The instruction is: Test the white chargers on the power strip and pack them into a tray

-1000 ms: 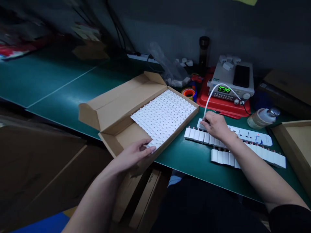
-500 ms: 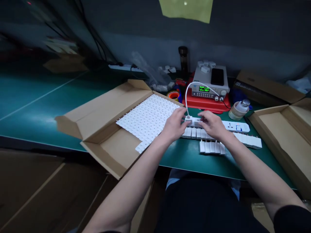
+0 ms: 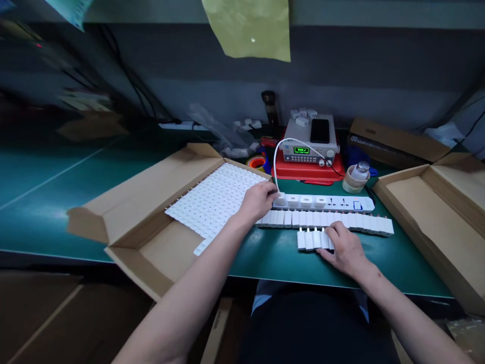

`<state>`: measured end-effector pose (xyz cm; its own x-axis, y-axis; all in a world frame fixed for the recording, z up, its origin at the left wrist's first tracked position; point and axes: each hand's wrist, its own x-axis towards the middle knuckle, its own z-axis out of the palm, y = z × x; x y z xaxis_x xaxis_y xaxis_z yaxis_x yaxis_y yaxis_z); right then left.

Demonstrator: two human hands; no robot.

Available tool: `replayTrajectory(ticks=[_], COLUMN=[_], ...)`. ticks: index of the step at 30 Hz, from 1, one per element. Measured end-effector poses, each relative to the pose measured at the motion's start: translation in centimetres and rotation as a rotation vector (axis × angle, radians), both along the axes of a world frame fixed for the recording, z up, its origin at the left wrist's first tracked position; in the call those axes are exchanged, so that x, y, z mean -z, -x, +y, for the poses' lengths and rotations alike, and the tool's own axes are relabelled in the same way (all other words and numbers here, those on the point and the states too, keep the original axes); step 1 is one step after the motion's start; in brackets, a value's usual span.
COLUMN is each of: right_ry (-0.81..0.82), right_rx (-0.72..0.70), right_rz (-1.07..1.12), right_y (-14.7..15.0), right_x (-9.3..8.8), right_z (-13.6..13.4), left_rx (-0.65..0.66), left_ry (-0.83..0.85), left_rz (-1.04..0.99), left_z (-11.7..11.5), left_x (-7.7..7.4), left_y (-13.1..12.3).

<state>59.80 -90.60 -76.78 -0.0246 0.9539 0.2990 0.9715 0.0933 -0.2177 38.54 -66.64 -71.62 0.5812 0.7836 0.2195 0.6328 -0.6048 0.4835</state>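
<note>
My left hand is closed at the left end of the white power strip, its fingertips on the charger where the white cable plugs in. More white chargers sit in the strip beside it. Below the strip runs a long row of white chargers. My right hand grips the right end of a shorter row of chargers, thumb at the near side and fingers at the far side. The tester shows a green display behind the strip.
An open cardboard box at the left holds many white chargers. Another open box stands at the right. Near the strip are a bottle in a tape roll, a red tray and orange tape.
My right hand has moved from the power strip down to the short row of chargers. My left hand stays by the cabled charger. The view has shifted, showing more of the wall.
</note>
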Motion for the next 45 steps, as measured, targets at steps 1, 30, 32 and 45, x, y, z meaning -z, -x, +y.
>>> replayTrajectory(ticks=[1, 30, 32, 45], right_ry=[-0.012, 0.364, 0.406, 0.313], right_rx=[-0.004, -0.162, -0.155, -0.040], right_rz=[0.025, -0.343, -0.275, -0.154], right_y=[0.0, -6.9, -7.5, -10.7], right_x=[0.1, -8.3, -8.8, -4.7], right_z=[-0.3, 11.7, 11.6, 7.4], left_rx=[-0.002, 0.235, 0.221, 0.109], left_ry=[0.010, 0.063, 0.055, 0.027], left_rz=[0.001, -0.186, -0.190, 0.078], left_z=[0.1, -1.6, -1.6, -0.4], left_x=[0.0, 2.4, 2.4, 0.7], left_y=[0.1, -2.4, -2.0, 0.9])
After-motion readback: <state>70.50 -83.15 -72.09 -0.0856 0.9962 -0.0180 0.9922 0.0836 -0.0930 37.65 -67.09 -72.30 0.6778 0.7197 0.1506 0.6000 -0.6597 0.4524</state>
